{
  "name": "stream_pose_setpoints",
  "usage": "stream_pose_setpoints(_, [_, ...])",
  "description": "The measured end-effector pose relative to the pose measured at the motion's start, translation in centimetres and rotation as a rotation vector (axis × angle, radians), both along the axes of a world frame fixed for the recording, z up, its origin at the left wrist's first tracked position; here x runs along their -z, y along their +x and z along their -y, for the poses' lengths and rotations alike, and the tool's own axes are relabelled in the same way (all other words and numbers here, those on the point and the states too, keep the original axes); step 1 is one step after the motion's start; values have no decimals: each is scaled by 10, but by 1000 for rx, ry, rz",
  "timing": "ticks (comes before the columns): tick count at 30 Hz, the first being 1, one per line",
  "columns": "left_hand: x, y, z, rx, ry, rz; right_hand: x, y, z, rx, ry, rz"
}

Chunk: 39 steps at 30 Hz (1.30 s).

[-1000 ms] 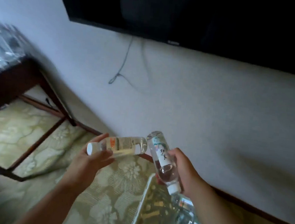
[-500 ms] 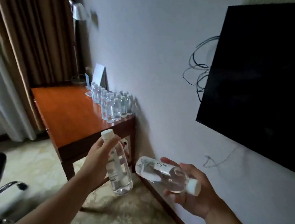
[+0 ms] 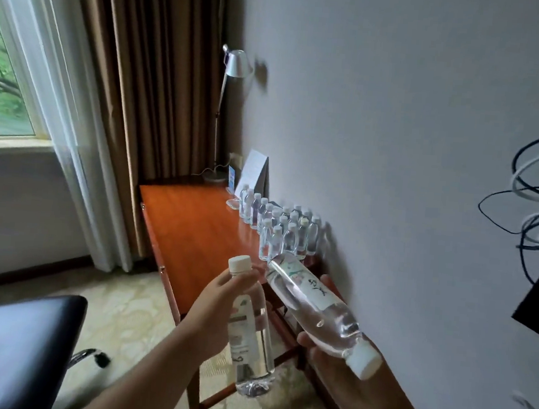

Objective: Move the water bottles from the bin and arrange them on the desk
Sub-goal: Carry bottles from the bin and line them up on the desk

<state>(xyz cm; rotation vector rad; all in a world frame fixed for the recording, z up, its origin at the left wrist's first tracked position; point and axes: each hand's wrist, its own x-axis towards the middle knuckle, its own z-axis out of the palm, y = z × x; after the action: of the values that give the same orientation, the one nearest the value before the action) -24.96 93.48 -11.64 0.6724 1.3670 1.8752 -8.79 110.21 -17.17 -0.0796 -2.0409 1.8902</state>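
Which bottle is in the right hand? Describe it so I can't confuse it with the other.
Below the orange wooden desk, both hands hold clear plastic bottles. The right hand holds the clear white-labelled water bottle lying nearly flat, cap toward the camera; the left hand's bottle stands upright.

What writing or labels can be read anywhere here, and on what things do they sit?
None can be read for sure.
Bottle in the right hand: dark brush-like marks on a white label, not legible.
Bottle in the left hand: pale label, print blurred.
Folded card on the desk: too small.
Standing bottles: labels too small.
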Motion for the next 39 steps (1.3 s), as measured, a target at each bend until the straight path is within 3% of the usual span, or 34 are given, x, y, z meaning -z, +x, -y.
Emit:
stream_pose_setpoints(1, [2,-14,-3,16,9,4,3,-15,-3,-28,-65,160])
stream_pose_setpoints(4, [12,-57,-19,61,19,34,5,-68,-14,-39,-90,-48])
stream_pose_setpoints(7, [22,-99,-42,28,-3,42,-16,-129,-21,8,-249,-112])
stream_pose_setpoints(9, [22,-130,-56,-40,-19,10,-21,-173,-27,70,-131,-159])
stream_pose_setpoints(13, [7,-198,-79,-134,-143,-103,-32,-260,-50,350,-41,-37])
stream_pose_setpoints(16, [2,-253,-94,-227,-214,-168,-31,-313,-79,421,-36,16])
stream_pose_setpoints(20, [9,-330,-112,-330,-266,-75,-20,-366,-99,410,-218,22])
stream_pose_setpoints(25, [35,-420,-138,-229,-311,-31,15,-433,-113,430,-512,96])
stream_pose_setpoints(27, [48,-457,-147,-137,-360,-109,30,-461,-116,509,-434,172])
stream_pose_setpoints(32, [56,-560,-166,68,-406,-446,50,-529,-119,736,-7,307])
stream_pose_setpoints(39, [66,-643,-221,241,-542,-854,46,-588,-132,874,207,640])
